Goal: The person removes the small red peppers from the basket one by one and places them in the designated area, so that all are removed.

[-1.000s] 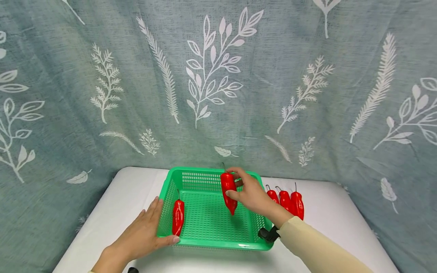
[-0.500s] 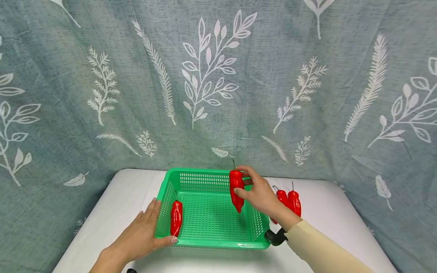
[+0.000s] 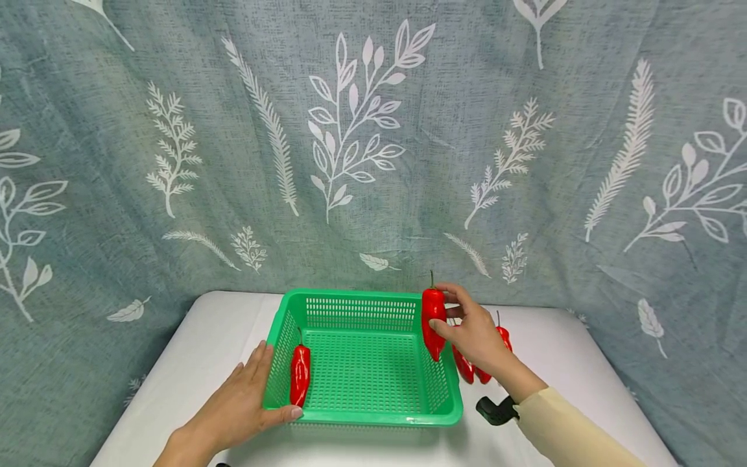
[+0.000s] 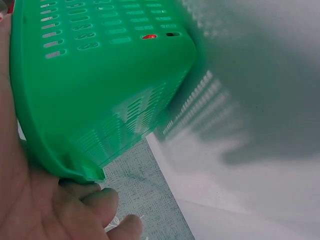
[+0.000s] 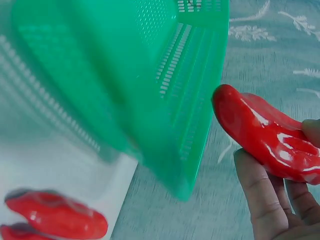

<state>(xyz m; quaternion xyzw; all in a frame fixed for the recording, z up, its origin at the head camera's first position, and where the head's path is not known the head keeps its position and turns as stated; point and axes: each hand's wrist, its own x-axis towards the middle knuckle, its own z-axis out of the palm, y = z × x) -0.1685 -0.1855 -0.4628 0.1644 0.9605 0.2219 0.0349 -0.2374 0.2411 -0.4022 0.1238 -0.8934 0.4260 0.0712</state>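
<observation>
Glossy red pepper, pinched by right hand, has moved rightward. Spread left hand touches green plastic basket, second pepper inside.

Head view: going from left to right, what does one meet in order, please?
Left hand, lying red pepper in the green basket, held red pepper, right hand, cream sleeve. The peppers partly behind the right hand are left out.

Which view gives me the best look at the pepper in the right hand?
Head view: the held pepper shows nearly whole, stem included, gripped by the right hand. The right wrist view is closer, but the frame cuts it off. The left wrist view shows nothing identifiable of it.
</observation>
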